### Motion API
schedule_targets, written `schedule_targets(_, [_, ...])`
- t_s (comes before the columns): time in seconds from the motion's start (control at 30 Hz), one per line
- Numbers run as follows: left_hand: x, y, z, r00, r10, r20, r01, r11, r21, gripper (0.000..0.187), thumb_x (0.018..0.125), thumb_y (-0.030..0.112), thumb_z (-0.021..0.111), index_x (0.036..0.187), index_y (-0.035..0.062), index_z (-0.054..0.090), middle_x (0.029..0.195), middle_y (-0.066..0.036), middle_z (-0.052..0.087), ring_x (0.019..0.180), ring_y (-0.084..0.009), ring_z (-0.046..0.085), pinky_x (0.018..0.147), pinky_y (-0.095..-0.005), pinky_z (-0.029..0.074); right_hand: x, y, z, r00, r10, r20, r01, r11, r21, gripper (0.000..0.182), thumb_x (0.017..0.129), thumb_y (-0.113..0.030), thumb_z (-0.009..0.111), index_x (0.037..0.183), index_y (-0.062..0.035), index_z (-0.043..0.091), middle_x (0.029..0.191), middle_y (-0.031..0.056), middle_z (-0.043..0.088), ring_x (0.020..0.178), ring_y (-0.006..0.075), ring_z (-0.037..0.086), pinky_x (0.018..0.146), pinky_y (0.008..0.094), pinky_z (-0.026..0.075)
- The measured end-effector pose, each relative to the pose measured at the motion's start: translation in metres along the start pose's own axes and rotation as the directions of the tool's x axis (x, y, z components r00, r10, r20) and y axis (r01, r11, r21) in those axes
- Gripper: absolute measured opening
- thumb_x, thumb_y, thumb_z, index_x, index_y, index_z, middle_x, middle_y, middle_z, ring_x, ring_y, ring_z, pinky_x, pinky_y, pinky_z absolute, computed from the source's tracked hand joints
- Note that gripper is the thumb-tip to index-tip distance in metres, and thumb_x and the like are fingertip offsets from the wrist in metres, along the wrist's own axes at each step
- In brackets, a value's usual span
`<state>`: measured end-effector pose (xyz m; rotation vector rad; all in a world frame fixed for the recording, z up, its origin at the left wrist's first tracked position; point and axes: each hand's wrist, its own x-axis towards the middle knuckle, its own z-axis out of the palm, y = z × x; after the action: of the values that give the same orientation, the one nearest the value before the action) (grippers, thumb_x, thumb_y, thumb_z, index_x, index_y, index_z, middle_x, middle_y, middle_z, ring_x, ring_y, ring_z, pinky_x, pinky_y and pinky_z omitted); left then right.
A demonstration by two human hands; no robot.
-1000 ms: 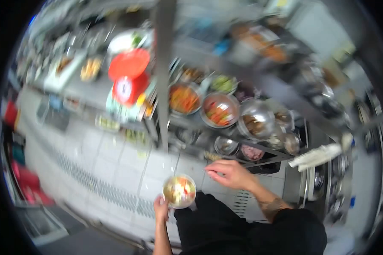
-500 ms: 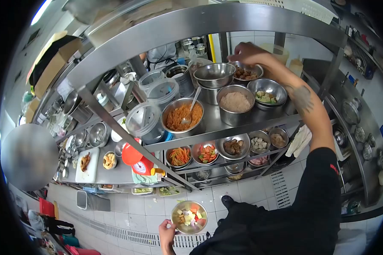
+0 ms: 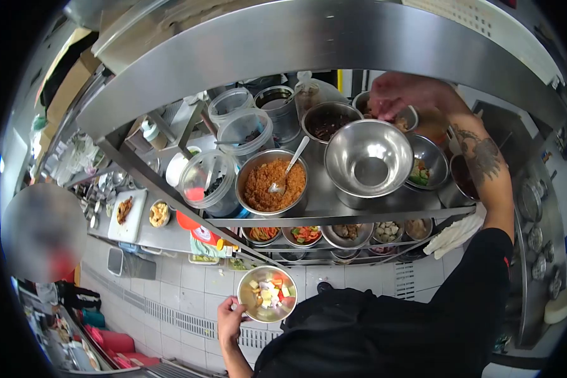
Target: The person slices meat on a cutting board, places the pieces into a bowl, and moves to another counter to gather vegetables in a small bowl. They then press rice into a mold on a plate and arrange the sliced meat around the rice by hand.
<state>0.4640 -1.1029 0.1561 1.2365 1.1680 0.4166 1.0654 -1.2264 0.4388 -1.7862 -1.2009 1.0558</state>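
Low in front of me, my left hand [image 3: 229, 316] grips the rim of a small steel bowl [image 3: 268, 295] of diced vegetables, pale, red and purplish pieces. My right hand [image 3: 404, 97] reaches to the back of the upper steel shelf, into a steel bowl [image 3: 412, 117] with brown pieces. Its fingers are drawn together; what is in them is hidden. In front of it, a bare steel mixing bowl [image 3: 368, 160] rests on a pot. Beside that stand a pot of dark sauce [image 3: 329, 125] and a steel bowl with green and yellow pieces [image 3: 425, 170].
An orange-brown mixture with a spoon fills a pot [image 3: 273, 186]; clear tubs [image 3: 205, 179] stand left of it. Overhead runs a steel shelf edge [image 3: 334, 44]. Lower bowls hold cut vegetables [image 3: 305, 235]. At left are a cutting board [image 3: 127, 215] and a blurred person [image 3: 44, 233].
The bare mixing bowl has moved from the dark-sauce pot forward, over the pot of pale powder. My right hand has shifted right and down to the brown pieces. My left hand still holds its bowl.
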Motion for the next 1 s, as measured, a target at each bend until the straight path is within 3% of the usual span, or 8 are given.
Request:
schedule_targets(0.07, [0.007,0.016,0.008,1.000,0.021,0.016,-0.022,0.999,0.048,0.015,0.081,-0.001,0.064,0.077,0.0082,0.053,0.082,-0.003,0.063,0.071,-0.0146,0.065,0.056,-0.0334,0.060,0.034,0.007,0.010,0.996,-0.074,-0.056,0.069,0.994,-0.082,0.029,0.095,-0.027,0.067,0.106,-0.0005,0.062,0.094,0.0094,0.069,0.077,0.0124,0.065,0.067,0.0285,0.054])
schedule_targets(0.17, [0.018,0.042,0.020,0.991,0.102,0.083,-0.111,0.987,0.119,0.012,0.082,0.002,0.065,0.079,0.0059,0.055,0.084,-0.003,0.062,0.076,-0.0148,0.064,0.059,-0.0326,0.060,0.082,-0.009,0.053,0.996,-0.062,0.065,0.088,0.821,-0.564,0.039,0.092,-0.033,0.070,0.109,0.0017,0.069,0.085,0.0119,0.070,0.073,0.0148,0.065,0.066,0.0331,0.054])
schedule_targets(0.23, [0.021,0.052,0.022,0.985,0.119,0.122,-0.134,0.983,0.128,0.011,0.085,0.003,0.064,0.080,0.0042,0.055,0.085,-0.004,0.062,0.077,-0.0157,0.064,0.059,-0.0330,0.060,0.118,0.019,0.073,0.907,-0.392,0.152,0.354,0.518,-0.779,0.038,0.081,-0.034,0.075,0.103,-0.0036,0.072,0.084,0.0120,0.071,0.076,0.0245,0.067,0.069,0.0394,0.052])
schedule_targets(0.27, [0.019,0.054,0.023,0.978,0.137,0.158,-0.153,0.984,0.094,0.012,0.086,0.004,0.064,0.079,0.0041,0.054,0.083,-0.004,0.061,0.078,-0.0158,0.065,0.059,-0.0331,0.061,0.120,-0.016,0.088,0.951,-0.138,0.275,0.308,0.416,-0.855,0.029,0.078,-0.029,0.076,0.094,-0.0053,0.073,0.086,0.0128,0.071,0.080,0.0275,0.067,0.072,0.0392,0.052])
schedule_targets(0.4, [0.026,0.035,0.013,0.975,0.157,0.159,-0.148,0.986,-0.072,0.014,0.086,0.006,0.064,0.079,0.0024,0.053,0.082,-0.005,0.060,0.076,-0.0163,0.066,0.059,-0.0330,0.063,0.118,-0.024,0.080,0.976,-0.068,0.207,0.180,0.786,-0.592,0.001,0.078,0.003,0.066,0.078,0.0020,0.066,0.062,0.0055,0.062,0.051,0.0124,0.059,0.046,0.0282,0.047])
schedule_targets(0.73, [0.048,0.010,-0.038,0.955,0.127,0.267,-0.096,0.987,-0.125,0.017,0.086,0.005,0.066,0.077,0.0042,0.051,0.084,-0.004,0.058,0.078,-0.0150,0.065,0.059,-0.0318,0.063,0.095,-0.026,0.096,0.981,-0.075,-0.177,-0.049,0.795,-0.604,0.007,0.079,0.007,0.068,0.085,0.0046,0.070,0.060,0.0060,0.062,0.050,0.0117,0.059,0.047,0.0274,0.046])
schedule_targets(0.93, [0.075,0.016,-0.095,0.926,0.194,0.324,-0.158,0.978,-0.133,0.023,0.084,0.010,0.068,0.073,0.0028,0.048,0.079,-0.009,0.062,0.065,-0.0156,0.066,0.051,-0.0305,0.059,0.024,-0.044,0.050,0.838,-0.221,-0.499,-0.021,0.900,-0.435,0.017,0.090,-0.007,0.065,0.104,0.0014,0.066,0.087,0.0050,0.067,0.071,0.0096,0.058,0.064,0.0246,0.048])
schedule_targets(1.0, [0.078,0.016,-0.116,0.912,0.236,0.335,-0.199,0.970,-0.141,0.023,0.085,0.010,0.067,0.074,0.0022,0.048,0.078,-0.009,0.063,0.063,-0.0162,0.066,0.050,-0.0303,0.058,-0.043,-0.071,0.122,0.561,-0.435,-0.705,-0.028,0.840,-0.541,0.027,0.094,-0.014,0.064,0.116,0.0009,0.065,0.095,0.0044,0.065,0.081,0.0093,0.057,0.072,0.0235,0.046])
